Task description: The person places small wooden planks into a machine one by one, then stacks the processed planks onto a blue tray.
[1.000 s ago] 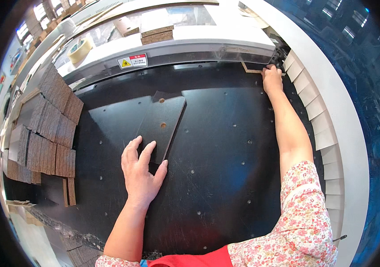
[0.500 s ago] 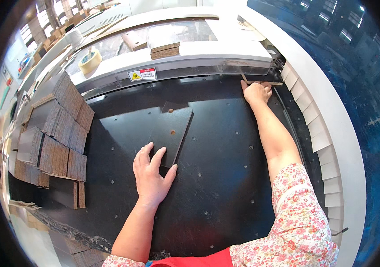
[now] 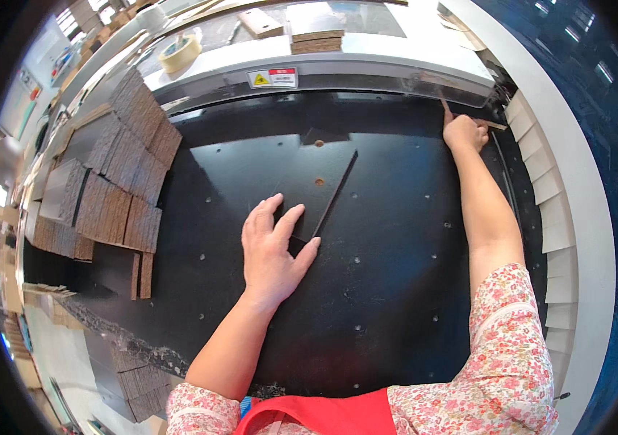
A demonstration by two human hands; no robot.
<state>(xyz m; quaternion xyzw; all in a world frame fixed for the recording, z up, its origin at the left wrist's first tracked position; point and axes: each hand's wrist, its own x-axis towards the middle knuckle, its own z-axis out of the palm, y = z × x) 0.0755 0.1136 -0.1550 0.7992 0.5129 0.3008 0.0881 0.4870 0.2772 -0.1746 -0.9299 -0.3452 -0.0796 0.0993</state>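
The left hand point(image 3: 274, 250) lies flat and open, fingers spread, pressing on a thin black sheet point(image 3: 280, 174) that rests on the black machine bed point(image 3: 396, 275) — it grips nothing. The sheet sits at about 12 o'clock from this hand; its right edge is a little lifted. It looks light, stiff and smooth, so probably slippery; that free edge seems the best place to take it. The right hand point(image 3: 465, 133) is closed at 1 o'clock around a thin strip point(image 3: 494, 125), though how firmly cannot be told. Stacks of brown corrugated cardboard pieces point(image 3: 117, 185) stand at 9 o'clock.
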